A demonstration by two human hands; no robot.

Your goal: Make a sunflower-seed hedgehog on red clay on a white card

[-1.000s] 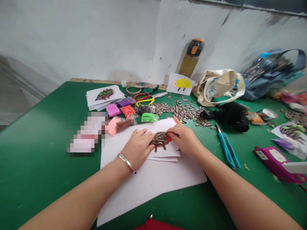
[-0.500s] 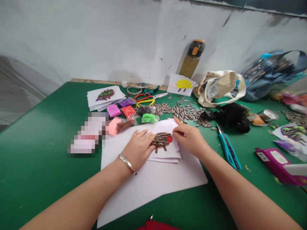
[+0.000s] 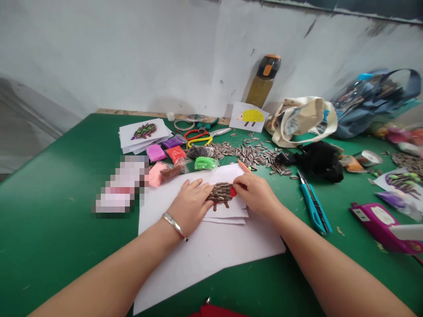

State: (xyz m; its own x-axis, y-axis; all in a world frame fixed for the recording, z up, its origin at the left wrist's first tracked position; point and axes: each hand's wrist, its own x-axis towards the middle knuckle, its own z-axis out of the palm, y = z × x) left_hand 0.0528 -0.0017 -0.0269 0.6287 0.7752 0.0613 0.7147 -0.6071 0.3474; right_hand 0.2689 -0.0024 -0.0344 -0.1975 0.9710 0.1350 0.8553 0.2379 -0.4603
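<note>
Seed hedgehog (image 3: 220, 193) under flat, open left hand (image 3: 191, 203), right hand (image 3: 256, 193) with grip clamped on orange pencil (image 3: 243, 166)

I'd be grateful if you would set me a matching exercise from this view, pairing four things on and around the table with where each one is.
Things:
1. Silver bangle
2. Blue utility knife
3. Seed-covered hedgehog picture
4. Water bottle

Places:
A. Leaning against the wall
B. Between the left hand and right hand
C. Around the left wrist
D. On the green table, right of the paper sheets

Pairs: 1C, 2D, 3B, 4A
</note>
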